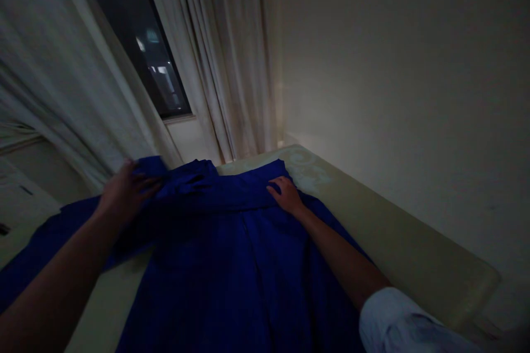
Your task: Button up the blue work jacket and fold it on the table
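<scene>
A large blue garment (215,276) is spread over the pale bed, with a long seam or opening running down its middle and a wide band across its far end. My left hand (124,190), slightly blurred, is at a raised, bunched part of the cloth on the left, its thumb and fingers around the fabric. Resting on the right end of the band, my right hand (285,194) has its fingers apart and flat on the cloth. More blue fabric extends to the far left, partly hidden behind my left forearm.
The pale mattress (397,237) has a patterned far corner and runs along a bare wall (397,83) on the right. Light curtains (232,66) hang beyond it on both sides of a dark window (141,38). A pale cabinet-like piece (25,193) stands at the left.
</scene>
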`<state>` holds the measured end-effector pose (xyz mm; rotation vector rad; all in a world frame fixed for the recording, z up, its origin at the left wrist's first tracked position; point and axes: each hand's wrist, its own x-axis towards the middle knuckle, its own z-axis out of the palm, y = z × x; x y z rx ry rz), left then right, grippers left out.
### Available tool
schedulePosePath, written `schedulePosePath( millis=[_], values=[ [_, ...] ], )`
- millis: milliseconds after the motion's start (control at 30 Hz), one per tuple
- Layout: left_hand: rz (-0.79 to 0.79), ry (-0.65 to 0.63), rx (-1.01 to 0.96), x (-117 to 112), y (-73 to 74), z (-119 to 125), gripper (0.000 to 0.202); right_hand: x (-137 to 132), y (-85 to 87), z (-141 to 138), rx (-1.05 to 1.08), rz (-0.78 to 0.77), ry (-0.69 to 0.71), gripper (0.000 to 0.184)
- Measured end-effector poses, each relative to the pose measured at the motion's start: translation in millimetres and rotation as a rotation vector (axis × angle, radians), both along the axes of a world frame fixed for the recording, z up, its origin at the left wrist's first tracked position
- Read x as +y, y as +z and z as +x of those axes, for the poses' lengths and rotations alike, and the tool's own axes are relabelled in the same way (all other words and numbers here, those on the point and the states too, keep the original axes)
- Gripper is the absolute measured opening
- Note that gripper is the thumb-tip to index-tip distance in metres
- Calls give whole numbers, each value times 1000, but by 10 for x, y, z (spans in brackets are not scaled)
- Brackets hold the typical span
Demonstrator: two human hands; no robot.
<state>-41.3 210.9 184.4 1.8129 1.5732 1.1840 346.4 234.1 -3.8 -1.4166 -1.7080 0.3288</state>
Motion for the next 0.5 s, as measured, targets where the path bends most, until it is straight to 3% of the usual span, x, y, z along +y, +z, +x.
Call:
schedulePosePath(
  millis=[67,133,167,233,333,433,500],
  values=[
    [-80,-182,-224,121,39,381,65,21,42,-66,362,-138,141,52],
    [-173,-305,-317,188,-42,655,61,37,53,-97,753,-336,215,71],
    [-194,-301,-283,211,-137,728,59,45,45,-97,911,-413,215,77],
    [-124,-156,-64,246,-444,725,51,70,11,-75,1081,-475,154,73],
    [59,81,358,253,-1105,417,58,125,-69,-17,970,-350,-127,44],
    [-8,66,661,201,-1722,15,67,152,-154,64,736,-153,-444,29],
    [-25,21,738,174,-1959,-142,68,136,-187,139,628,-81,-556,31]
  ],
)
